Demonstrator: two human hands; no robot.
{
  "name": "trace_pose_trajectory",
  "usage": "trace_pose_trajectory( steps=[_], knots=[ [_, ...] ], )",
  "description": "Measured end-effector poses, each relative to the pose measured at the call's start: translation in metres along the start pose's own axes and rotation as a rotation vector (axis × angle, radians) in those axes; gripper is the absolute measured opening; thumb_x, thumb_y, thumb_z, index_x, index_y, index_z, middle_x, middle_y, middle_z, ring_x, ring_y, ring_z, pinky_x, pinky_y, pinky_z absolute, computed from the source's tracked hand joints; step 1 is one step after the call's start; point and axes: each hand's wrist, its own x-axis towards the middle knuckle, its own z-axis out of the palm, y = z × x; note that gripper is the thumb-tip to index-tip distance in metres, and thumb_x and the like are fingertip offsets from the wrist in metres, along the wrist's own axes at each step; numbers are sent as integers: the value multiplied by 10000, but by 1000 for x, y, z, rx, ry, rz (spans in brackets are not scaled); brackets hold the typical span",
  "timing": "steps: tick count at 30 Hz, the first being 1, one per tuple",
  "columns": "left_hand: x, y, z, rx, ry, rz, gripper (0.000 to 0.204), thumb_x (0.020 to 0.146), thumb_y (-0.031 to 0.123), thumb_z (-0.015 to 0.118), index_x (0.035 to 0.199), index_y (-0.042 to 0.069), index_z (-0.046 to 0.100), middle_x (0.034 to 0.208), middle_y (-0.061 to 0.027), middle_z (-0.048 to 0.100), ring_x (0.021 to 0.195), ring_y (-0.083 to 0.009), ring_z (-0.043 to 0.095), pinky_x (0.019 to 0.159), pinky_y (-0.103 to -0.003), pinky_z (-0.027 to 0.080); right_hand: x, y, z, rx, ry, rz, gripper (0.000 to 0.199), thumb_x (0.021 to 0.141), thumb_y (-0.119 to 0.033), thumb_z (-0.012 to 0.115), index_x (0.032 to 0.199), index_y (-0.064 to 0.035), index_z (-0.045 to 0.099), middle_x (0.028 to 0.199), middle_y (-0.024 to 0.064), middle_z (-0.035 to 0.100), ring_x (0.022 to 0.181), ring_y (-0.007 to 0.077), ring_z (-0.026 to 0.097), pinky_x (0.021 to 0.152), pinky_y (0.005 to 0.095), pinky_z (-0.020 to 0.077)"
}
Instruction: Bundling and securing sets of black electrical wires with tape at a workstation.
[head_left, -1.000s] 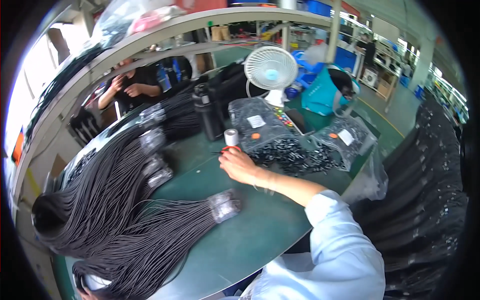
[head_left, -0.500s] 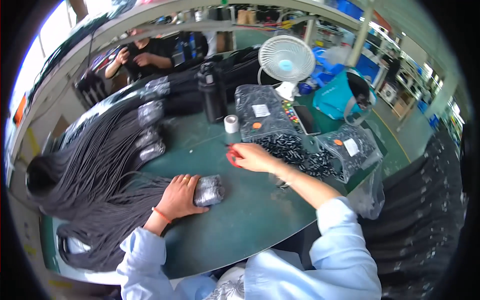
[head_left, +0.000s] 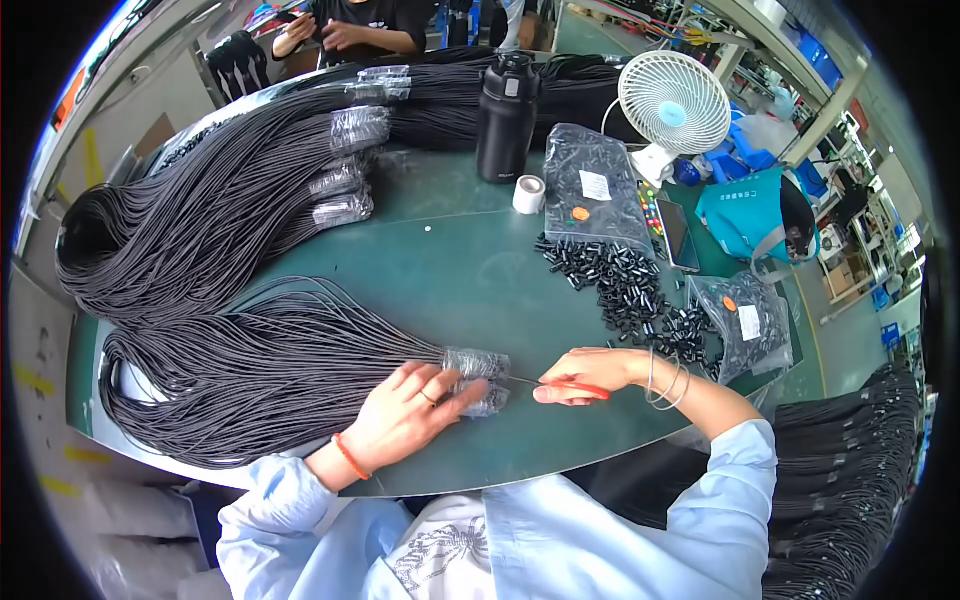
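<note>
A bundle of thin black cables (head_left: 270, 370) lies looped across the near left of the table. Its right end is bound in two clear plastic-wrapped clumps (head_left: 476, 364). From above, my left hand (head_left: 410, 405) grips this end, its fingers curled over the cables and reaching onto the nearer clump. Red-handled scissors (head_left: 578, 388) are in my closed right hand (head_left: 590, 375), just right of the wrapped end. Their thin metal blade points left and meets the wrap between the clumps; whether it is inside the plastic is too small to tell.
More wrapped cable bundles (head_left: 200, 200) lie at the far left. A black bottle (head_left: 506, 120), a tape roll (head_left: 529, 194), a white fan (head_left: 674, 103), plastic bags (head_left: 597, 185), loose small black parts (head_left: 625, 285), a phone (head_left: 679, 237) and a teal bag (head_left: 745, 215) stand beyond. Another person (head_left: 350, 30) works opposite.
My right hand has brought the scissors down and nearer to the wrapped end. My left hand stays on the bundle, its fingers now reaching onto the wrap. The view has shifted.
</note>
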Motion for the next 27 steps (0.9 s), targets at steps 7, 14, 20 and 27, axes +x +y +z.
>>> trace_pose_trajectory(
  steps=[7,14,20,27],
  knots=[
    [-20,8,13,-62,26,-29,565,717,144,653,1276,71,615,1107,-57,564,988,-204,549,904,-342,492,13,-16,1,-209,-12,-34,580,1007,-533,432,667,-67,490,568,27,490,520,159,483,529,337,395],
    [-22,4,9,-43,77,35,537,721,126,635,1255,72,623,1108,-59,567,1006,-203,562,903,-340,494,14,-25,1,-360,4,-42,610,994,-554,442,666,-41,473,564,94,456,511,222,446,530,378,363],
    [-34,5,-3,-56,117,-157,472,692,111,686,1163,80,674,1087,-59,585,1016,-214,589,891,-342,509,15,-28,3,-387,62,-31,620,990,-552,454,659,-28,476,543,113,409,493,239,399,523,388,348],
    [-45,-1,6,-88,147,-73,455,699,115,682,1152,75,673,1105,-73,600,1010,-217,597,897,-354,511,22,-43,-1,-416,60,-8,687,951,-617,468,603,-26,488,540,136,434,503,262,433,540,416,355]
  ],
)
